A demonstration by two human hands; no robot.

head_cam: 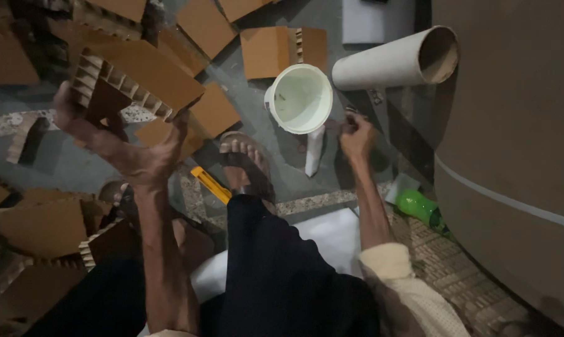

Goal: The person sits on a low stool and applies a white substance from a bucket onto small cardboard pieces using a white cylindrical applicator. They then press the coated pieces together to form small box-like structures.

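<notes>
My left hand (129, 153) grips a thick piece of honeycomb cardboard (135, 78) from below and holds it up at the left. My right hand (356, 137) is closed on a small dark thing, too small to make out, right beside a white plastic bucket (300, 97) on the floor. A white strip (314, 151) hangs down below the bucket, next to the hand. My sandalled foot (244, 162) rests on the floor between the two hands.
Several cardboard pieces (266, 50) lie about the floor. A yellow utility knife (211, 185) lies by my foot. A cardboard tube (397, 62) lies behind the bucket. A large brown paper roll (512, 143) fills the right side, with a green bottle (419, 207) at its foot.
</notes>
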